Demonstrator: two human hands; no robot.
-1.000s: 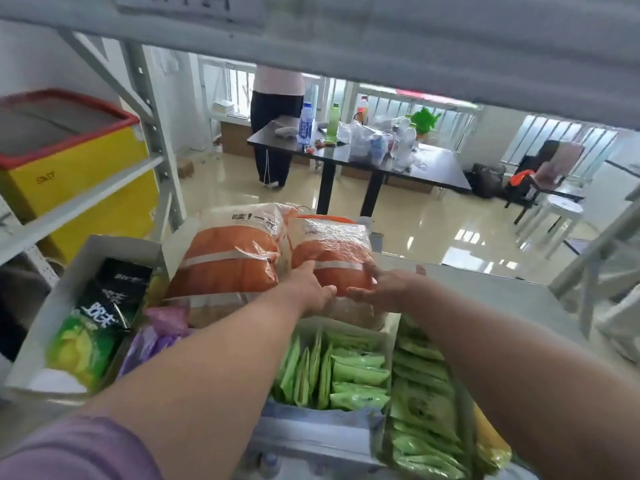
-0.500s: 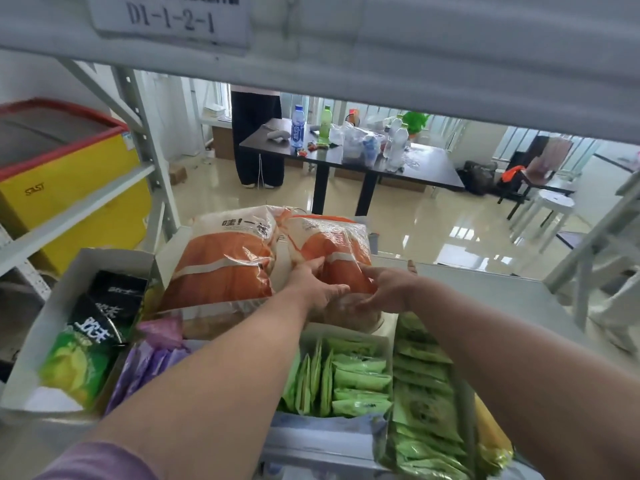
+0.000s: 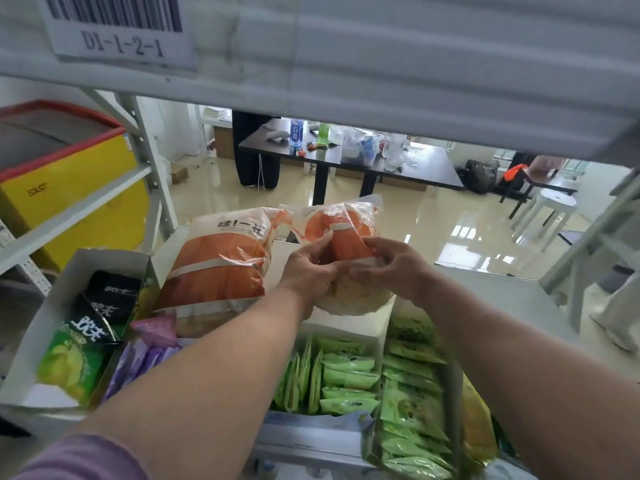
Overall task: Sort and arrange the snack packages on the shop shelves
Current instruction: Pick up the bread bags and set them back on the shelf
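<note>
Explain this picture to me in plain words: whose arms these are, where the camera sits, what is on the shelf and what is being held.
There is no machine here. The arms belong to a person wearing a camera on the head, so you look forward and down along them, under an upper shelf beam bearing a barcode label.

The left hand and the right hand both pinch the right orange bag, raised at the back of the shelf. A second orange bag lies beside it to the left.

Nearer the camera stand open boxes: green packets in the middle and right, purple packets left of them, and black-and-green bags in the leftmost box.

Behind the shelves you see a room with a dark table.
</note>
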